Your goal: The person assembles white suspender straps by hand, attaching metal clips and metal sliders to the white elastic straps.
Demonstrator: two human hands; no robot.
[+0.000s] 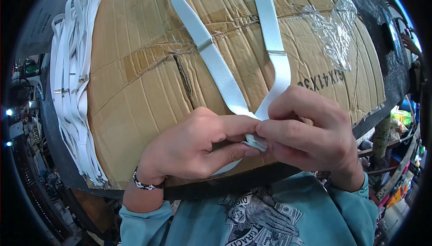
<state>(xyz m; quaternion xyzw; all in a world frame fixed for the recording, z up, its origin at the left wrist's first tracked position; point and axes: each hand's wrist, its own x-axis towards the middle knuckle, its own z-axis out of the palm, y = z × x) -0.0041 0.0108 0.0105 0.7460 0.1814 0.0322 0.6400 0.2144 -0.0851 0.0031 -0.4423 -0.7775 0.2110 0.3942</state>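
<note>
White elastic suspenders [221, 72] lie on the cardboard, their two straps running from the far edge down to my hands. Each strap carries a metal slider, one on the left strap [204, 44] and one on the right strap [276, 53]. My left hand [198, 142] pinches the joined strap ends between thumb and index finger. Pressed against the same spot, my right hand [310, 131] has its fingertips closed on the folded white piece [255, 142]. The fingers hide the details of this junction. A loop of strap shows below my left hand.
A flattened cardboard sheet [135, 88] with tape covers the dark table [373, 16]. A bundle of white suspenders [74, 88] hangs along its left side. Crumpled clear plastic [335, 34] lies upper right. Part of another person's hand [410, 43] shows at the far right, above assorted clutter.
</note>
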